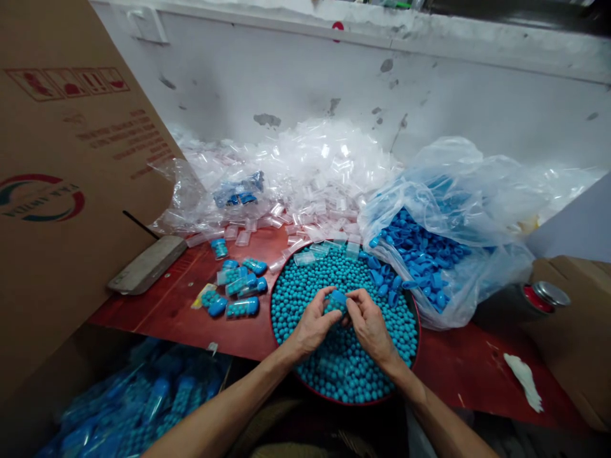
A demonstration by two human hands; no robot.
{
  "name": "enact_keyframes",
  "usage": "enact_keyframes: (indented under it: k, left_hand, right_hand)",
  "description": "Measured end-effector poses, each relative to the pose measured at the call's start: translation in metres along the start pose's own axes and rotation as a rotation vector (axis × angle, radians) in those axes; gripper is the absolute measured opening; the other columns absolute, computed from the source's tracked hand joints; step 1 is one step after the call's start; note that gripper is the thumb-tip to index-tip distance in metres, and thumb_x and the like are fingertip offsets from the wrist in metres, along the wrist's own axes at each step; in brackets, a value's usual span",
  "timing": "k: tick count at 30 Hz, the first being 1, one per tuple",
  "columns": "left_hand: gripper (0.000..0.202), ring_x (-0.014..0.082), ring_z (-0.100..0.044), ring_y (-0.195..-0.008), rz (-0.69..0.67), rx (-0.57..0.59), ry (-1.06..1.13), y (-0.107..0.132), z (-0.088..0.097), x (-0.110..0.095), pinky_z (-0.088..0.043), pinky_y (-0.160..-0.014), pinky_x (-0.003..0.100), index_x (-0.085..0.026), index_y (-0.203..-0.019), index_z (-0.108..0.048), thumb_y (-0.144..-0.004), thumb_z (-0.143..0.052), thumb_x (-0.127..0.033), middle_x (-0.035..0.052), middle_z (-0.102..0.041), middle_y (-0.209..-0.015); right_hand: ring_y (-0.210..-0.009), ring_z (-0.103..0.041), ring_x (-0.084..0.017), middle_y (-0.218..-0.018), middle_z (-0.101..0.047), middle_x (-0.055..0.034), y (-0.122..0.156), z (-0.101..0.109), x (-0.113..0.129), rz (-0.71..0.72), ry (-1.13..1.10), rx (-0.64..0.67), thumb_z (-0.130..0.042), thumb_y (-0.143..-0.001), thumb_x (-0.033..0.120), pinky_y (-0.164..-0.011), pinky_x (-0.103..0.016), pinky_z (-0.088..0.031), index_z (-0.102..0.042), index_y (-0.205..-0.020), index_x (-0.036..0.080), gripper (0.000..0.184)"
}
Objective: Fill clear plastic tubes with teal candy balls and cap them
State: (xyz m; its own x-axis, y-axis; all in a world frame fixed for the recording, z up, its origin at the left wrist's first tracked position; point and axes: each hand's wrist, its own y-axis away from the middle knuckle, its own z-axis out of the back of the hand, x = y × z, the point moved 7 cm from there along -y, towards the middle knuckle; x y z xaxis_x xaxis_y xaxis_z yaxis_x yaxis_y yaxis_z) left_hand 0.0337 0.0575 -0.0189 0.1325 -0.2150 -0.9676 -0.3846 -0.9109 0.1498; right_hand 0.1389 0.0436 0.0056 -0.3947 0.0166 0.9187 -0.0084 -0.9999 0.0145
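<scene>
A round red-rimmed tray heaped with small teal balls sits at the table's front edge. Over it my left hand and my right hand meet, fingers pinched together on a small clear tube with a blue cap. Both hands grip it from either side. Several filled, capped tubes lie on the red table to the left of the tray.
A pile of empty clear tubes lies at the back. A plastic bag of blue caps sits right of the tray. A large cardboard box stands left, a box of filled tubes below, a metal can right.
</scene>
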Motion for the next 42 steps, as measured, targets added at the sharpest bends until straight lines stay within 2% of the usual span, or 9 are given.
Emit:
enact_keyframes:
  k: [6, 12, 17, 19, 25, 30, 33, 36, 42]
  left_hand:
    - [0.05, 0.0118, -0.049, -0.073, 0.011, 0.011, 0.037, 0.005, 0.003, -0.006, -0.039, -0.067, 0.024, -0.017, -0.119, -0.039, -0.072, -0.053, -0.025, 0.0017, -0.055, -0.085]
    - [0.03, 0.0092, -0.046, -0.061, 0.006, -0.041, -0.043, 0.008, 0.0, -0.013, -0.038, -0.057, 0.02, -0.016, -0.1, -0.051, -0.071, -0.053, -0.024, -0.0012, -0.052, -0.072]
    - [0.03, 0.0081, -0.046, -0.058, -0.004, -0.084, -0.064, 0.004, 0.003, -0.012, -0.04, -0.053, 0.019, -0.018, -0.1, -0.049, -0.071, -0.053, -0.028, -0.0028, -0.049, -0.069]
    - [0.034, 0.0084, -0.048, -0.054, 0.014, -0.03, -0.017, 0.002, 0.002, -0.013, -0.041, -0.049, 0.02, -0.019, -0.103, -0.045, -0.072, -0.053, -0.031, -0.0033, -0.049, -0.068]
    - [0.036, 0.0067, -0.046, -0.044, 0.034, 0.132, -0.021, 0.002, -0.002, -0.023, -0.039, -0.042, 0.019, -0.02, -0.106, -0.041, -0.075, -0.051, -0.032, -0.0051, -0.046, -0.063]
    - [0.047, 0.0046, -0.041, -0.046, -0.015, 0.044, -0.065, 0.006, 0.001, -0.025, -0.038, -0.043, 0.018, -0.024, -0.119, -0.032, -0.076, -0.049, -0.031, -0.0044, -0.046, -0.071]
    - [0.053, 0.0056, -0.042, -0.051, -0.036, 0.018, -0.065, 0.007, 0.002, -0.027, -0.036, -0.048, 0.018, -0.023, -0.126, -0.027, -0.077, -0.049, -0.027, -0.0031, -0.048, -0.072]
    - [0.045, 0.0065, -0.039, -0.055, -0.047, 0.031, -0.06, 0.006, 0.0, -0.03, -0.033, -0.052, 0.018, -0.018, -0.119, -0.038, -0.076, -0.05, -0.027, -0.0025, -0.047, -0.07]
    - [0.029, 0.0062, -0.035, -0.054, -0.043, -0.01, -0.062, 0.005, 0.002, -0.03, -0.031, -0.053, 0.018, -0.017, -0.1, -0.047, -0.075, -0.052, -0.029, -0.0046, -0.044, -0.065]
  right_hand:
    - [-0.064, -0.057, -0.012, -0.071, -0.058, -0.0007, 0.01, -0.004, 0.01, 0.116, 0.02, 0.122, -0.035, -0.085, 0.028, -0.06, -0.023, -0.044, -0.048, -0.096, 0.019, 0.019]
    - [-0.061, -0.054, -0.011, -0.066, -0.055, 0.0011, 0.012, -0.003, 0.015, 0.217, 0.083, 0.179, -0.036, -0.085, 0.021, -0.06, -0.021, -0.042, -0.051, -0.095, 0.019, 0.019]
    - [-0.081, -0.054, -0.013, -0.09, -0.057, -0.0033, 0.009, 0.003, 0.016, 0.305, 0.122, 0.208, -0.047, -0.078, 0.018, -0.075, -0.026, -0.041, -0.05, -0.104, 0.018, 0.026]
    - [-0.085, -0.053, -0.014, -0.096, -0.056, -0.0034, 0.005, 0.007, 0.014, 0.276, 0.064, 0.246, -0.049, -0.076, 0.019, -0.077, -0.028, -0.041, -0.05, -0.106, 0.02, 0.03]
    - [-0.052, -0.053, -0.011, -0.065, -0.053, 0.0031, -0.015, 0.023, 0.002, 0.002, -0.295, 0.109, -0.052, -0.075, 0.027, -0.055, -0.027, -0.046, -0.047, -0.105, 0.017, 0.032]
    - [-0.089, -0.053, -0.017, -0.101, -0.054, -0.0067, -0.006, 0.011, 0.03, 0.253, 0.069, 0.186, -0.047, -0.08, 0.029, -0.078, -0.033, -0.044, -0.048, -0.109, 0.019, 0.031]
    - [-0.095, -0.051, -0.021, -0.115, -0.047, -0.0111, 0.004, 0.001, 0.036, 0.316, 0.292, 0.259, -0.058, -0.071, 0.035, -0.078, -0.036, -0.044, -0.032, -0.125, 0.018, 0.062]
    - [-0.091, -0.053, -0.023, -0.117, -0.043, -0.0144, 0.009, -0.008, 0.035, 0.333, 0.455, 0.248, -0.062, -0.067, 0.036, -0.073, -0.037, -0.047, -0.018, -0.131, 0.016, 0.08]
    - [-0.095, -0.051, -0.026, -0.105, -0.047, -0.0149, 0.01, -0.019, 0.039, 0.457, 0.557, 0.078, -0.056, -0.068, 0.033, -0.071, -0.038, -0.048, -0.025, -0.124, 0.01, 0.069]
